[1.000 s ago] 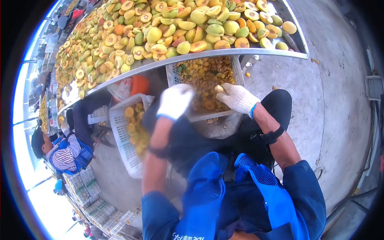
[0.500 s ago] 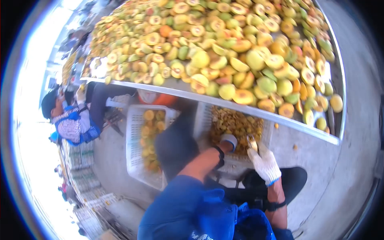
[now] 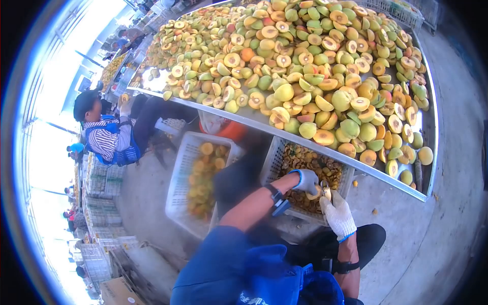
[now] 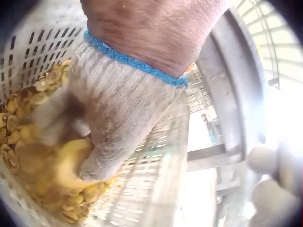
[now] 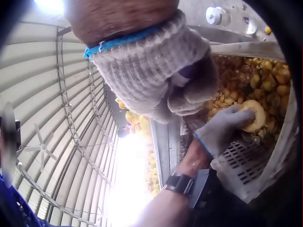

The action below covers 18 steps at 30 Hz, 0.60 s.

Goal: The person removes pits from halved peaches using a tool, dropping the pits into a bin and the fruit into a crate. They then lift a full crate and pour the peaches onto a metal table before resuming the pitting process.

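Note:
My left hand (image 3: 307, 182), in a white knit glove, is over the crate (image 3: 274, 159) of cut peach scraps. It grips a yellow peach half (image 5: 255, 116), round and cut side showing in the right wrist view; in the left wrist view this half (image 4: 73, 163) is blurred beneath the fingers. Just right of it, my gloved right hand (image 3: 338, 216) holds a small pale-handled tool (image 3: 327, 194) pointing up toward the peach half. In the right wrist view the fingers of the right hand (image 5: 156, 75) curl inward and hide the tool.
A metal-rimmed table (image 3: 305, 138) heaped with peach halves (image 3: 325, 84) spans above the crate. To the left stands a white crate (image 3: 175, 185) with more halves, near an orange bucket (image 3: 232, 130). Another person (image 3: 114, 134) in a blue vest sits further left.
My left hand has swung from the crate's left side to beside the right hand, now gripping a peach half. The head view has turned, showing more of the table. The right hand keeps its tool.

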Motion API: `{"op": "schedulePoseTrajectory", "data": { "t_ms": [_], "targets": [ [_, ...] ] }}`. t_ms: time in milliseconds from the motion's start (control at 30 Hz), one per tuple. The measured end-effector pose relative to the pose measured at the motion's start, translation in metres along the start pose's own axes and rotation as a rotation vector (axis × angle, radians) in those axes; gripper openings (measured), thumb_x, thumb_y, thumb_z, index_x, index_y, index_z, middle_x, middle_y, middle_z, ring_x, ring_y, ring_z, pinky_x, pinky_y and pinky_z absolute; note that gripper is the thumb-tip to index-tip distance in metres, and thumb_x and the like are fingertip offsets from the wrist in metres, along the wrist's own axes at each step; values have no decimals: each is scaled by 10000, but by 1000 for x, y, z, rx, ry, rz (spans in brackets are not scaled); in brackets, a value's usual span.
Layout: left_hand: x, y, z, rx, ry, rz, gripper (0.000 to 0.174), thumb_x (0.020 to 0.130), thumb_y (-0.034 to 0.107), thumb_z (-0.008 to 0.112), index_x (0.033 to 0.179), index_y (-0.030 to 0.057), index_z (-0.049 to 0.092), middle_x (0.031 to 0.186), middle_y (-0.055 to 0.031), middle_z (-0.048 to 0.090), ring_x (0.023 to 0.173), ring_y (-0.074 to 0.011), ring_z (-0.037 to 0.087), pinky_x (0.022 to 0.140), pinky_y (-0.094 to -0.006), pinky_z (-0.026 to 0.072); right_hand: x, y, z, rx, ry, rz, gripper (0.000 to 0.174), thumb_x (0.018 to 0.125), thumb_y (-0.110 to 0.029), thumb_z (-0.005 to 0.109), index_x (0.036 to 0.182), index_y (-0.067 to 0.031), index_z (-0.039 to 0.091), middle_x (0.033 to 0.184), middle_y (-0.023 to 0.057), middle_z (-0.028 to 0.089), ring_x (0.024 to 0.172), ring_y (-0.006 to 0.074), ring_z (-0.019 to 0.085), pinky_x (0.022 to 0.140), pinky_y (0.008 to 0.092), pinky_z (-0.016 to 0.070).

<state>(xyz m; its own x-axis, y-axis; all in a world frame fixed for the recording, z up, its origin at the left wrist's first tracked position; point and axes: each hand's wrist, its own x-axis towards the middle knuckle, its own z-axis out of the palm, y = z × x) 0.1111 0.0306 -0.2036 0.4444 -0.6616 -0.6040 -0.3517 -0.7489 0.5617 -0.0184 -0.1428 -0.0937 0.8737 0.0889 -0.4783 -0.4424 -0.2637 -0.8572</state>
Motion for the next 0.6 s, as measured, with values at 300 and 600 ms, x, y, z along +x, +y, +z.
{"op": "schedulePoseTrajectory", "data": {
  "t_ms": [300,600],
  "targets": [
    [-122,60,8,-1887,324,344,351,915,131,649,1242,22,581,1193,-171,664,1130,-322,644,1002,-462,521,-42,-32,6,369,58,-169,173,1029,-236,531,1038,-69,576,739,-37,533,547,41,457,473,221,371],
    [-150,104,22,-2190,506,582,423,1012,285,537,1332,12,497,1198,-192,623,1104,-345,623,937,-456,520,-76,-41,26,-43,93,-176,262,979,-244,592,1113,-20,622,839,115,633,770,184,596,702,347,480]
  ]
}}
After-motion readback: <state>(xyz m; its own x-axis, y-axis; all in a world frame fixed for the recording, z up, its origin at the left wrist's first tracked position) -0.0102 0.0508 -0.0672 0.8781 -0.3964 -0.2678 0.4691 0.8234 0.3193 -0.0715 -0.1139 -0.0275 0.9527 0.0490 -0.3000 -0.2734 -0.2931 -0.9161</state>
